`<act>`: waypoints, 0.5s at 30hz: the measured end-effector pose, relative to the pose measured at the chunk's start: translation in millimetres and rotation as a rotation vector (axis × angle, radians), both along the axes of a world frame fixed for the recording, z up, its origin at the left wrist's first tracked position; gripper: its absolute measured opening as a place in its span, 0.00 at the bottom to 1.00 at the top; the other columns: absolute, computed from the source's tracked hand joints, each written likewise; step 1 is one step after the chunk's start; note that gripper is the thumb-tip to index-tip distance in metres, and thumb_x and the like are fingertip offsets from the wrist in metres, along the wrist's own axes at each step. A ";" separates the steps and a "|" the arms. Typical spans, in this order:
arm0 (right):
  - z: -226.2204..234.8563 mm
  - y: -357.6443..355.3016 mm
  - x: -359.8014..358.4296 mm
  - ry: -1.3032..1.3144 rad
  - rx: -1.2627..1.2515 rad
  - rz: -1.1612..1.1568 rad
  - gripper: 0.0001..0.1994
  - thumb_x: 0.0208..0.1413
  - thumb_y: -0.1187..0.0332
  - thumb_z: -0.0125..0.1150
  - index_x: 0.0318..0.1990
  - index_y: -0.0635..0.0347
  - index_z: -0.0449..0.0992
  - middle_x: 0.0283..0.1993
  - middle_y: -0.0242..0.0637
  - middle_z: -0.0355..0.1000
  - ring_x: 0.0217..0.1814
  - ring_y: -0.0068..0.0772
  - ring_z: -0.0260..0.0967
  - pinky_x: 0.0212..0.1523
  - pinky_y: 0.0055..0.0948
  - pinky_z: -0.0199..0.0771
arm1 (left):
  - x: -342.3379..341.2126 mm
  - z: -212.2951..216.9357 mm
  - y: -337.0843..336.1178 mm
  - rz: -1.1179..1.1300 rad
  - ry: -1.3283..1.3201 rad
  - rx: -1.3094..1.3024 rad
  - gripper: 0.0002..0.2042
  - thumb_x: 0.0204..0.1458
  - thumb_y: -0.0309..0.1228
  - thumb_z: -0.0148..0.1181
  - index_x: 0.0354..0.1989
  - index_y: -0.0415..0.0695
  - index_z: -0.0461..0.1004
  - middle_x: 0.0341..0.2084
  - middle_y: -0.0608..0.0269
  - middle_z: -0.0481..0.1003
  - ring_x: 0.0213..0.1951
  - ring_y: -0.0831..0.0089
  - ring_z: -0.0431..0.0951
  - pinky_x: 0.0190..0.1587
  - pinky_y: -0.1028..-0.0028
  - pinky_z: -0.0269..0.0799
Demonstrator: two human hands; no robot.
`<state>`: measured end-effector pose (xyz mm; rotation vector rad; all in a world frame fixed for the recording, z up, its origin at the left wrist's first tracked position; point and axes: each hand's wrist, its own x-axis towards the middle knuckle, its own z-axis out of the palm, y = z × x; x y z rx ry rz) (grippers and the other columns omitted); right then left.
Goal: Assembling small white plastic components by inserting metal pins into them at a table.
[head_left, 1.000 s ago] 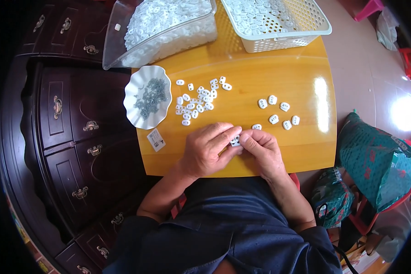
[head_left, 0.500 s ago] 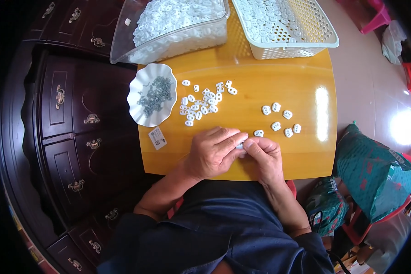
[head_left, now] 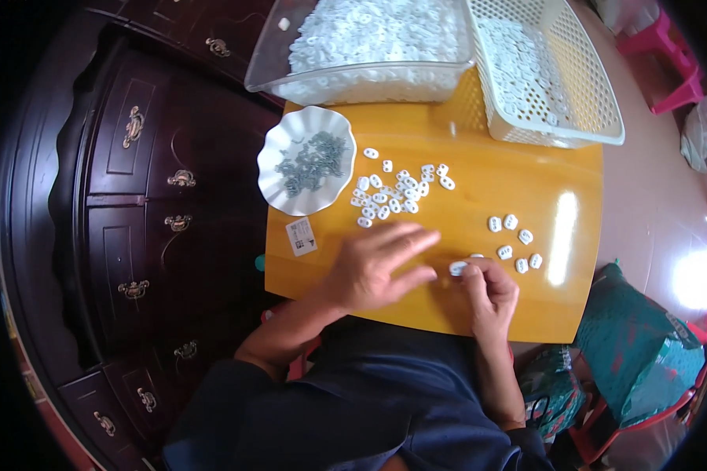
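Note:
My left hand point(head_left: 373, 267) hovers over the near part of the table, fingers apart with nothing between them. Between thumb and finger of my right hand point(head_left: 495, 294) is a small white plastic piece point(head_left: 457, 268), rounded, with dark marks on its face. Just behind those fingertips another white piece point(head_left: 478, 256) is mostly hidden. Several finished-looking white pieces with dark centres point(head_left: 504, 252) lie spread out to the right. Farther left, several white two-hole pieces point(head_left: 394, 206) are gathered in a loose heap.
A scalloped white bowl point(head_left: 272, 161) holds tiny grey-green parts, with a printed label point(head_left: 301, 236) near it. Behind stand a clear bin point(head_left: 369, 88) and a perforated cream basket point(head_left: 605, 118), both containing white pieces. Dark drawers point(head_left: 133, 228) flank the left; teal bags point(head_left: 632, 345) sit right.
My left hand has come away from the right hand and its fingers have opened. The right hand keeps the white piece. The whole view has shifted, moving the table rightward and down in the picture.

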<state>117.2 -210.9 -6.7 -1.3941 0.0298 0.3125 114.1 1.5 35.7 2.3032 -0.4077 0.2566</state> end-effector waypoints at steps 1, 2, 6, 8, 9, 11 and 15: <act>-2.7 -3.4 2.3 -0.089 -0.124 0.006 0.07 0.65 0.76 0.58 0.38 0.70 0.80 0.32 0.34 0.78 0.33 0.19 0.72 0.37 0.21 0.71 | 3.5 -0.8 17.1 0.058 -0.052 0.032 0.20 0.45 0.26 0.75 0.49 0.39 0.80 0.42 0.53 0.80 0.40 0.60 0.84 0.40 0.69 0.80; -2.7 -5.3 6.6 -0.176 -0.253 0.003 0.06 0.64 0.76 0.58 0.38 0.69 0.80 0.32 0.36 0.79 0.33 0.20 0.74 0.36 0.22 0.72 | 6.7 2.7 31.5 0.153 0.021 0.030 0.18 0.47 0.23 0.72 0.48 0.39 0.80 0.42 0.53 0.80 0.36 0.64 0.83 0.38 0.70 0.80; 7.9 -12.0 23.9 -0.487 -0.678 -0.003 0.02 0.57 0.78 0.63 0.36 0.65 0.80 0.34 0.44 0.78 0.33 0.41 0.78 0.37 0.32 0.77 | 19.7 1.6 97.9 0.425 0.041 0.197 0.15 0.50 0.26 0.69 0.47 0.41 0.79 0.43 0.54 0.79 0.42 0.55 0.82 0.43 0.65 0.79; 9.7 -13.6 28.0 -0.550 -0.750 -0.016 0.02 0.56 0.77 0.64 0.36 0.64 0.80 0.36 0.43 0.77 0.35 0.42 0.77 0.37 0.34 0.76 | 17.1 -0.1 121.6 0.459 0.002 0.268 0.16 0.50 0.28 0.69 0.47 0.41 0.78 0.43 0.54 0.79 0.42 0.55 0.82 0.43 0.65 0.79; 10.8 -16.4 29.3 -0.602 -0.834 -0.039 0.02 0.55 0.77 0.65 0.36 0.63 0.80 0.37 0.43 0.76 0.36 0.44 0.77 0.37 0.35 0.76 | 16.9 -0.2 128.0 0.459 0.053 0.312 0.16 0.50 0.29 0.69 0.48 0.41 0.78 0.44 0.54 0.78 0.42 0.54 0.81 0.43 0.64 0.78; 5.7 -21.6 32.1 -0.566 -0.908 -0.032 0.02 0.54 0.75 0.67 0.34 0.62 0.80 0.39 0.42 0.72 0.38 0.45 0.74 0.37 0.39 0.75 | 21.0 -7.6 139.8 0.449 0.093 0.352 0.18 0.49 0.30 0.69 0.49 0.42 0.78 0.44 0.55 0.77 0.43 0.53 0.80 0.44 0.62 0.78; 5.5 -29.1 32.7 -0.517 -0.973 -0.056 0.04 0.56 0.73 0.67 0.31 0.62 0.78 0.38 0.43 0.72 0.35 0.46 0.75 0.34 0.40 0.74 | 21.1 -21.0 145.2 0.426 0.099 0.352 0.14 0.50 0.29 0.68 0.46 0.43 0.79 0.40 0.57 0.77 0.41 0.54 0.80 0.41 0.62 0.77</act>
